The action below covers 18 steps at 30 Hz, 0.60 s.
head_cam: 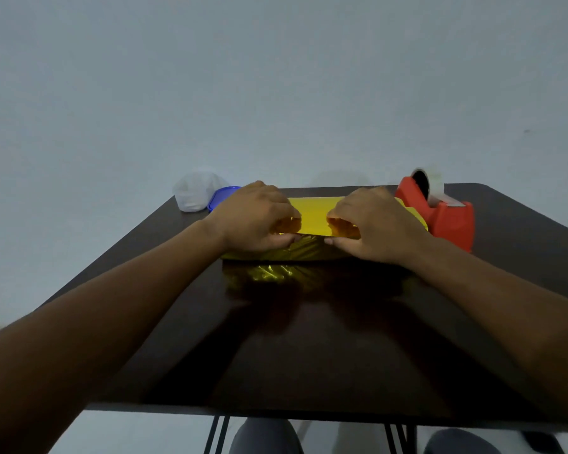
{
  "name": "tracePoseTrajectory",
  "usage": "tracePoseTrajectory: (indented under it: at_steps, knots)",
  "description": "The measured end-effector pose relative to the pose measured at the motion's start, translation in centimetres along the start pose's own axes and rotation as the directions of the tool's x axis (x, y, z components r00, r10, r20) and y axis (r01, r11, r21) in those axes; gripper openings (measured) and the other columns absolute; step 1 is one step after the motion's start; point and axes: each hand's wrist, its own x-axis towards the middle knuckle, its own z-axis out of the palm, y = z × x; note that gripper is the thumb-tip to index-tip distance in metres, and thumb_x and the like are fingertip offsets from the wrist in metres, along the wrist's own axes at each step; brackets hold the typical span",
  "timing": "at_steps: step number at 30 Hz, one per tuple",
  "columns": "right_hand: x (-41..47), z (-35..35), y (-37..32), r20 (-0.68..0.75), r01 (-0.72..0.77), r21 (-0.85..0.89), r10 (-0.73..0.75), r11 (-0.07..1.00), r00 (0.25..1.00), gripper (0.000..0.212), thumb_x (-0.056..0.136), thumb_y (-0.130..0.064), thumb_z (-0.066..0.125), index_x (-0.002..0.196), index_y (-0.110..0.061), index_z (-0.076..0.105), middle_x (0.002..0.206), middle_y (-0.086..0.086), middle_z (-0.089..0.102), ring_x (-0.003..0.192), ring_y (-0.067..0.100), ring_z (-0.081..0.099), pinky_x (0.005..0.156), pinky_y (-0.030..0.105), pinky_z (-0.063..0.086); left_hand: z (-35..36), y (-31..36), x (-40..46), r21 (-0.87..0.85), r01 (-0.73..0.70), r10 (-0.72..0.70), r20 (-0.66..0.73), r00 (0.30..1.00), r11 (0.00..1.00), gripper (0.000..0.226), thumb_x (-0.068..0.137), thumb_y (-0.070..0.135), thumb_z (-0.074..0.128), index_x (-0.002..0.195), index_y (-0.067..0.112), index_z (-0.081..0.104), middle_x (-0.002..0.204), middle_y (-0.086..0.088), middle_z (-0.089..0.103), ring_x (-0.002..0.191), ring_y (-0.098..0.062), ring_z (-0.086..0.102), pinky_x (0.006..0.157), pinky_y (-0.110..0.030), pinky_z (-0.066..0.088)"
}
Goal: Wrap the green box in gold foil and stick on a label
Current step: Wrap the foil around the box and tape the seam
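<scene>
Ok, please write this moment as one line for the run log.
step: folding gold foil over box | left hand: pinches foil | right hand: pinches foil | tape dispenser: untouched, at right | label: not seen

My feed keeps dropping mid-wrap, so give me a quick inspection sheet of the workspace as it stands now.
Surface: dark glossy table, reflecting the foil.
Job's things: gold foil folded over the box; no green showing; no label seen.
Clutter: red tape dispenser at the right, touching or just beside the foil; blue lid and white plastic bag at the back left.
Grippers: left hand and right hand each pinch the foil's near edge, fingers curled.
Cables: nothing seen.
Surroundings: plain pale wall; person's knees under the table.
</scene>
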Motion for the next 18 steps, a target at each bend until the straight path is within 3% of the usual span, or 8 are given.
tracePoseTrajectory:
  at_steps: [3, 7, 18]
  knots:
    - [-0.3, -0.1, -0.3, -0.086, -0.022, 0.129, 0.033, 0.991, 0.996, 0.035, 0.089, -0.05, 0.064, 0.104, -0.021, 0.076, 0.103, -0.003, 0.073, 0.098, 0.021, 0.063, 0.083, 0.039, 0.05, -0.3, 0.5, -0.3, -0.018, -0.039, 0.038, -0.058, 0.998, 0.999, 0.034, 0.094, 0.042, 0.053, 0.1, 0.021, 0.079, 0.095, 0.002, 0.076, 0.086, -0.022, 0.069, 0.075, -0.037, 0.051]
    - [0.0, -0.5, -1.0, -0.077, -0.081, 0.221, 0.1, 0.972, 0.992, 0.015, 0.088, -0.032, 0.075, 0.094, -0.018, 0.077, 0.092, -0.002, 0.071, 0.092, 0.02, 0.061, 0.075, 0.037, 0.05, -0.4, 0.6, -0.3, 0.05, -0.065, 0.069, -0.103, 0.992, 0.997, 0.032, 0.097, 0.037, 0.052, 0.092, 0.016, 0.076, 0.086, 0.0, 0.073, 0.08, -0.025, 0.067, 0.069, -0.038, 0.05]
    - [-0.8, 0.6, -1.1, -0.17, -0.09, 0.051, 0.097, 0.995, 0.981, 0.006, 0.082, -0.021, 0.08, 0.082, -0.019, 0.074, 0.082, 0.001, 0.065, 0.082, 0.026, 0.063, 0.06, 0.036, 0.049, 0.6, 1.5, 0.3, 0.125, -0.078, 0.094, -0.125, 0.988, 0.989, 0.032, 0.1, 0.034, 0.049, 0.087, 0.015, 0.071, 0.076, -0.003, 0.065, 0.069, -0.027, 0.062, 0.062, -0.036, 0.046]
